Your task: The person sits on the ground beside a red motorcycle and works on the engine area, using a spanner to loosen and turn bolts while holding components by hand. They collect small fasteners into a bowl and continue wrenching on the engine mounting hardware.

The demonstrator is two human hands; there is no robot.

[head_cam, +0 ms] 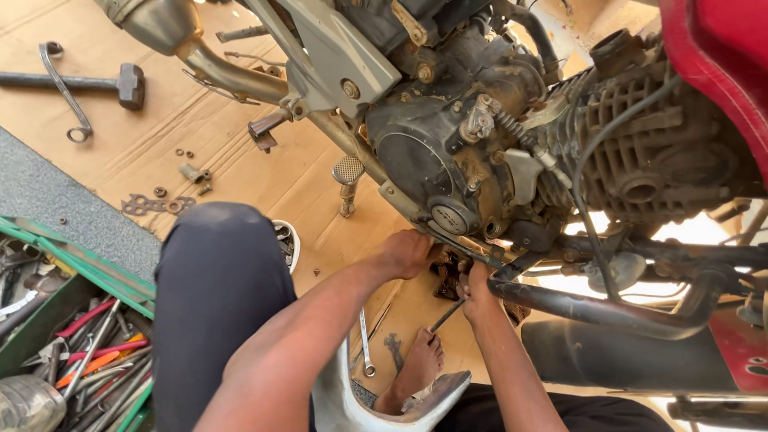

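Knee: my dark-trousered bent knee [220, 280] is sitting nearest, raised between me and the cardboard, because I am squatting low to get under the machine.
Toolbox: the green metal toolbox [120, 280] full of spanners and red-handled screwdrivers is lying open at the near left, within arm's reach.
Left hand: my left hand [406, 253] is pressing up under the bottom edge of the grimy dark engine casing [432, 152]; its fingers are curled out of sight, so I cannot tell whether they are gripping anything.
Right hand: my right hand [478, 290] is closing round the top of a thin dark metal rod-like tool [445, 317], which is slanting down to the near left from the underside of the engine, just beside the black exhaust pipe [608, 308].
Foot: my bare foot [418, 368] is bracing on the cardboard beneath both hands.
Spare tool: a silver ring spanner [365, 344] is lying on the brown cardboard sheet [264, 172] just left of that foot.
Loose parts: small bolts and washers [188, 172] are being kept together on the cardboard at the far left, near a black hammer [80, 82] and a bent steel hook tool [64, 92].
Markings: a small round embossed badge [450, 216] is showing low on the casing; I am seeing no packages or signs.
Bodywork: the red fuel tank panel [720, 64] is hanging over the far right.
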